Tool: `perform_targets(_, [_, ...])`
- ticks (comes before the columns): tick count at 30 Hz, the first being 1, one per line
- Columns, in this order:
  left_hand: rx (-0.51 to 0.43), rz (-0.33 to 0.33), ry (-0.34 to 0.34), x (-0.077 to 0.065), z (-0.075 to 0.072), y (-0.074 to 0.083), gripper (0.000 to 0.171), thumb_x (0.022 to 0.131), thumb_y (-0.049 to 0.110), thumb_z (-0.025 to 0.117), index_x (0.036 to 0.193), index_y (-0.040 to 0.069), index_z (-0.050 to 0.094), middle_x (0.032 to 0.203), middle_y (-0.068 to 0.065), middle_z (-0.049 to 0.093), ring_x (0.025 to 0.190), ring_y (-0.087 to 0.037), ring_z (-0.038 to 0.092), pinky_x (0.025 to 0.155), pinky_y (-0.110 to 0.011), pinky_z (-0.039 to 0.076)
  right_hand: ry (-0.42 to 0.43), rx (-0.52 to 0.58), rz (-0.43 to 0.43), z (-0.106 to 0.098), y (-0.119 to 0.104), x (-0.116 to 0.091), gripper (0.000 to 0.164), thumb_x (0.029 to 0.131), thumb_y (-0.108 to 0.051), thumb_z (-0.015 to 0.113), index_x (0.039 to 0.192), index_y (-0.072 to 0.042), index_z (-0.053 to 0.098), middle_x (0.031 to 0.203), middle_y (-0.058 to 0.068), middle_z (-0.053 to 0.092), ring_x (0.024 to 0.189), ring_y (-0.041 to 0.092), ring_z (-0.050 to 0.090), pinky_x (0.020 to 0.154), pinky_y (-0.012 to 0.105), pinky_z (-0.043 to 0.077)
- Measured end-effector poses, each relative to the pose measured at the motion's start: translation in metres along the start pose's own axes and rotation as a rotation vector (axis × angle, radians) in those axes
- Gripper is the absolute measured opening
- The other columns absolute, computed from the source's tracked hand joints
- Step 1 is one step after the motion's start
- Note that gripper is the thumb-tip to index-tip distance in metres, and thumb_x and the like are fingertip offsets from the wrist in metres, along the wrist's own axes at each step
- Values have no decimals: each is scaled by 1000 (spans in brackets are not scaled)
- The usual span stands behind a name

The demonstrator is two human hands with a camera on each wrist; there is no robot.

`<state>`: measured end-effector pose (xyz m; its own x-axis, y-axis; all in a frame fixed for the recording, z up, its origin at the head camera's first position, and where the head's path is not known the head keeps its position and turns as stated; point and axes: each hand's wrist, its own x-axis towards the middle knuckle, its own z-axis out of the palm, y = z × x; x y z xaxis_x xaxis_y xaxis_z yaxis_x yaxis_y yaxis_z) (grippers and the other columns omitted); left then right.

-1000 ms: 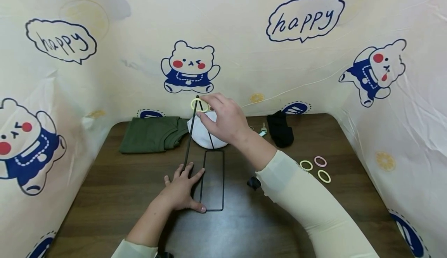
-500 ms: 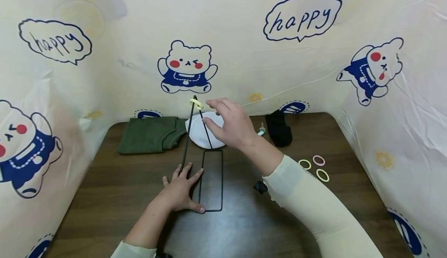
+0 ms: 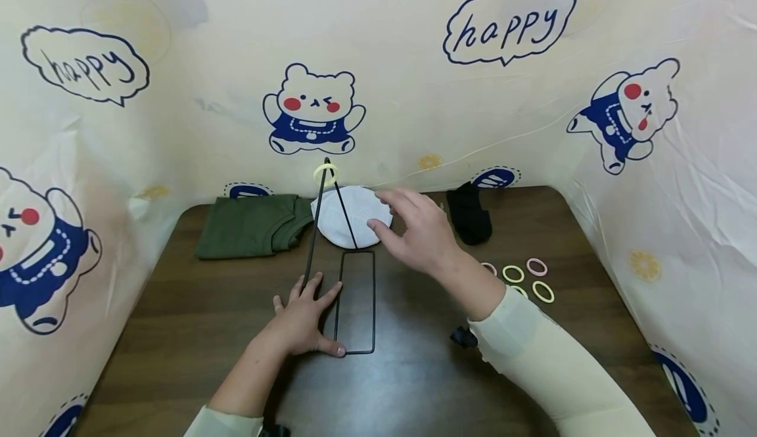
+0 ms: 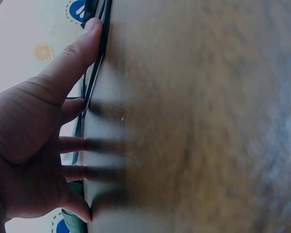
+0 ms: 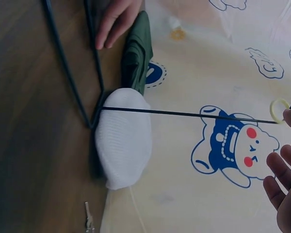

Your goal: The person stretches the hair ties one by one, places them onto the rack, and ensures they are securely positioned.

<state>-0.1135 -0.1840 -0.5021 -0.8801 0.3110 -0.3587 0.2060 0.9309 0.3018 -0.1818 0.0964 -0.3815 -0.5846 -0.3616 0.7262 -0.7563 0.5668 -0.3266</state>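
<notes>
A black wire stand (image 3: 374,302) has a rectangular base on the table and thin rods rising to a peak at the back. A pale yellow ring (image 3: 316,174) hangs at that peak, also visible in the right wrist view. My left hand (image 3: 303,322) rests with fingers spread, the thumb on the base's near corner and the other fingertips down beside it and at the left rod. My right hand (image 3: 416,233) is in the air right of the stand, fingers loosely bent and holding nothing. A white ribbed-knit item (image 3: 337,223) lies behind the rods.
Several yellow and pink rings (image 3: 535,290) lie on the right of the table (image 3: 195,332), partly behind my right forearm. A folded green cloth (image 3: 242,227) is at back left, a black sock-like item (image 3: 471,220) at back right. A key (image 5: 88,213) shows in the right wrist view.
My right hand has let go of the yellow ring, which now hangs on the stand's peak, and has moved right and down towards me. The left hand stays on the base.
</notes>
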Motion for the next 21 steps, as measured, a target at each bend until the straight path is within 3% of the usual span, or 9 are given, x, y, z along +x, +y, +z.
perform_targets(15, [0,3,0,-1,-2,-2,132,55,82,84,165,33,30,172,-18,12,153,-56,5,99,-91,9,2,27,47,-26,18,-52,42,91,-25,81,126,-6,70,115,5,73,91,17,67,81,34,56])
perform_targets(21, [-1,12,-6,1,-2,1,132,55,82,84,165,32,31,171,-19,13,152,-58,6,98,-92,10,-17,1,103,-43,30,-75,43,90,-26,83,126,-7,70,114,6,73,95,20,68,84,36,56])
